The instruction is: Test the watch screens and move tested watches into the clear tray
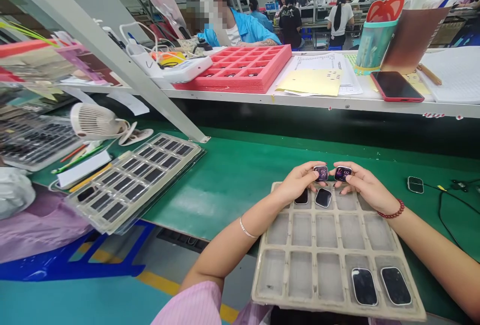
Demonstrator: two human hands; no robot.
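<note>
Watch one [321, 173], head view, is hanging over the tray's [318, 304] far edge, lit screen facing the wearer; watch two [343, 173], also lit, is hanging just beside it. Left hand [296, 182] is nearly closed, pinching watch one between thumb and fingers; right hand [365, 185] is pinching watch two likewise. Risk, judged: smooth cases are relying on fingertip grip, so a slip could be dropping one onto the dark watch [323, 198] by the far edge, scratching glass. Cases are facing each other closely; a knock could be chipping rims. Tray's near edge appears to be overhanging the worktop [225, 165]; forearm pressure could be tilting it, sliding the loose watches [364, 286] at the near right corner.
</note>
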